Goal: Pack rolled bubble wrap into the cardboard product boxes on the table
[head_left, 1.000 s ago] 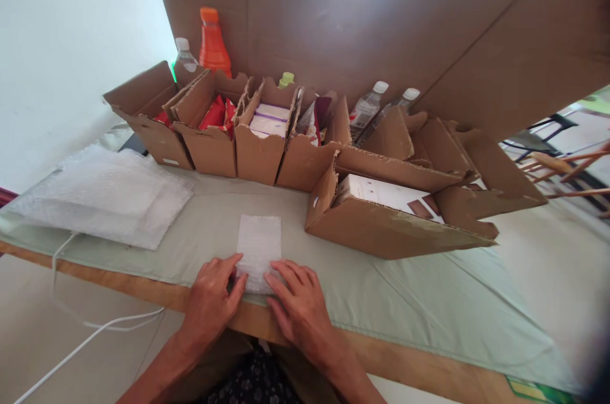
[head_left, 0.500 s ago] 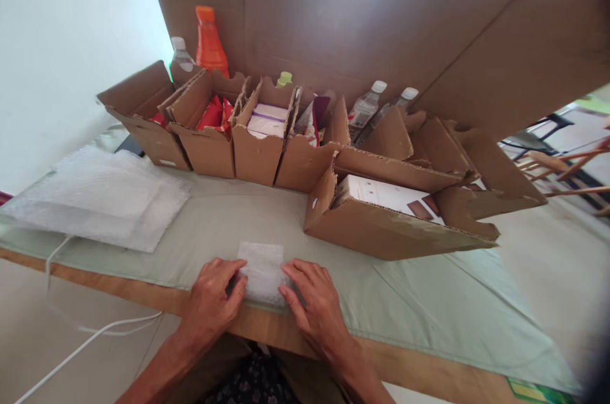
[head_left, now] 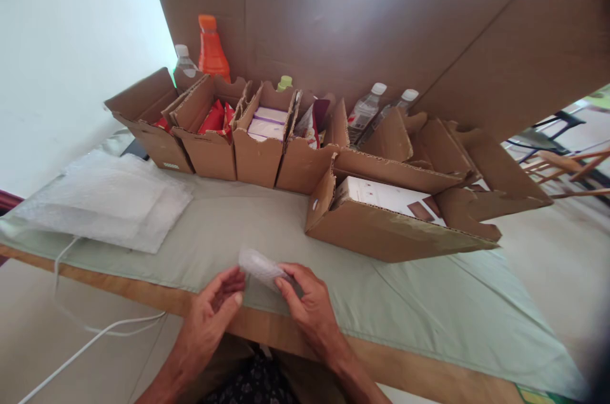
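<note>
A small bubble-wrap packet [head_left: 260,266] is tilted up above the green cloth, its narrow side toward me. My right hand [head_left: 307,299] pinches its right end between thumb and fingers. Close by the packet's left end, my left hand [head_left: 214,305] is held with thumb and fingers apart and nothing between them. Whatever the wrap may contain cannot be made out. On the left of the table lies a stack of bubble-wrap sheets [head_left: 109,201], away from both hands.
Cardboard bins [head_left: 210,156] line the back, holding red packets, white packs and bottles. A nearer cardboard box [head_left: 400,235] on the right holds a white box [head_left: 381,193]. Behind stands a tall cardboard panel [head_left: 333,16]. A white cable [head_left: 90,347] hangs at the left edge.
The packet lay flat on the cloth between both hands; now it is raised and turned on its side in my right hand. My left hand has come off it.
</note>
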`<action>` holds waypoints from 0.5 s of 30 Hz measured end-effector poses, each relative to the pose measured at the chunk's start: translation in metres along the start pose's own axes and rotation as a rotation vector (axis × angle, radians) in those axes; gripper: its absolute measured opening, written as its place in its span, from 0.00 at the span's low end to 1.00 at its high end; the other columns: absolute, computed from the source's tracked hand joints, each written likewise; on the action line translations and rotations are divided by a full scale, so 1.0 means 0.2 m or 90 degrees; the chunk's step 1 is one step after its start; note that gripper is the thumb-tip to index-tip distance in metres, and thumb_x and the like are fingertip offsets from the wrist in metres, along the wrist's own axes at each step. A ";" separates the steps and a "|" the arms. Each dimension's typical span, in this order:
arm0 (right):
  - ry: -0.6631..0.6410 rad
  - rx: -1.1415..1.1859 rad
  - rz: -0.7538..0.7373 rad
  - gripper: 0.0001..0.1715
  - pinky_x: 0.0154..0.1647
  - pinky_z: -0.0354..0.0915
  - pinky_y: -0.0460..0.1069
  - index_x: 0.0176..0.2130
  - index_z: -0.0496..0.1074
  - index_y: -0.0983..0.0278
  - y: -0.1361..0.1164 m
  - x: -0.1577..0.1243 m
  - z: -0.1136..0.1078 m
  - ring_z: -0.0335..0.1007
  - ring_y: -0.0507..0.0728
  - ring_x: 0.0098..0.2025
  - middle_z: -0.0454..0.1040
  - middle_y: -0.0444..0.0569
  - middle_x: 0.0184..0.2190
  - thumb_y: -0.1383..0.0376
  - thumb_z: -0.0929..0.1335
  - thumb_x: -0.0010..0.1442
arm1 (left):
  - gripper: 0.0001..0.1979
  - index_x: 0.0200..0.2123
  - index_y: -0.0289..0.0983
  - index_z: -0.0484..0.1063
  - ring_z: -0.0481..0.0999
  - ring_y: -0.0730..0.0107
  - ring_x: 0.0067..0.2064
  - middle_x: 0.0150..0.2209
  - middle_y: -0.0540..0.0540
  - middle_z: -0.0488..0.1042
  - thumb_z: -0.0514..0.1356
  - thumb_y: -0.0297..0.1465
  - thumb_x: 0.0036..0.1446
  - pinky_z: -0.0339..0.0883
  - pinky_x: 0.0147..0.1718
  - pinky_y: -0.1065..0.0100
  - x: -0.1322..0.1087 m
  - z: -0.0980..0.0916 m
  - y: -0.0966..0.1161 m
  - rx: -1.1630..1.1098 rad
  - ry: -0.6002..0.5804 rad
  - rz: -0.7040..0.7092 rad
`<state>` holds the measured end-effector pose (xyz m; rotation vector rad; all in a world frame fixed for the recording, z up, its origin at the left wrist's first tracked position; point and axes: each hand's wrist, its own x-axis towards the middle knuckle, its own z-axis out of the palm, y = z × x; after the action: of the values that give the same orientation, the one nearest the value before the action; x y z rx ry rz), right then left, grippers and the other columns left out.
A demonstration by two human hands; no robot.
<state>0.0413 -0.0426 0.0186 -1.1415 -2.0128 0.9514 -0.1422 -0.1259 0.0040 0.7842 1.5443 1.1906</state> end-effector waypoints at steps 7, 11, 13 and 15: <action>-0.034 0.145 0.129 0.13 0.49 0.68 0.51 0.45 0.76 0.62 -0.07 -0.12 -0.05 0.74 0.58 0.46 0.79 0.51 0.44 0.60 0.67 0.64 | 0.23 0.57 0.36 0.71 0.77 0.57 0.54 0.52 0.40 0.79 0.59 0.41 0.62 0.69 0.55 0.60 -0.02 0.17 0.07 -0.078 -0.112 -0.008; -0.097 0.098 0.125 0.33 0.53 0.67 0.54 0.59 0.69 0.60 -0.09 -0.14 -0.24 0.71 0.61 0.51 0.72 0.55 0.57 0.57 0.71 0.56 | 0.25 0.63 0.38 0.66 0.78 0.58 0.52 0.53 0.40 0.77 0.56 0.36 0.63 0.72 0.50 0.63 -0.03 0.17 0.05 0.129 -0.134 0.119; -0.171 0.083 0.163 0.37 0.54 0.66 0.54 0.60 0.69 0.60 -0.13 -0.13 -0.33 0.71 0.61 0.51 0.74 0.54 0.55 0.56 0.73 0.53 | 0.31 0.69 0.38 0.55 0.80 0.62 0.45 0.47 0.41 0.79 0.54 0.33 0.63 0.74 0.46 0.63 -0.04 0.18 0.03 0.188 -0.211 0.184; -0.227 0.045 0.180 0.25 0.52 0.66 0.53 0.52 0.75 0.61 -0.17 -0.13 -0.39 0.73 0.61 0.48 0.78 0.51 0.47 0.59 0.72 0.54 | 0.36 0.72 0.39 0.47 0.80 0.64 0.38 0.40 0.44 0.79 0.53 0.30 0.63 0.75 0.43 0.63 -0.05 0.20 0.01 0.222 -0.287 0.249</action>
<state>0.0990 -0.0560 0.0843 -1.3141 -2.1025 1.4447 -0.1008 -0.1207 0.0087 1.5286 1.2619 0.9293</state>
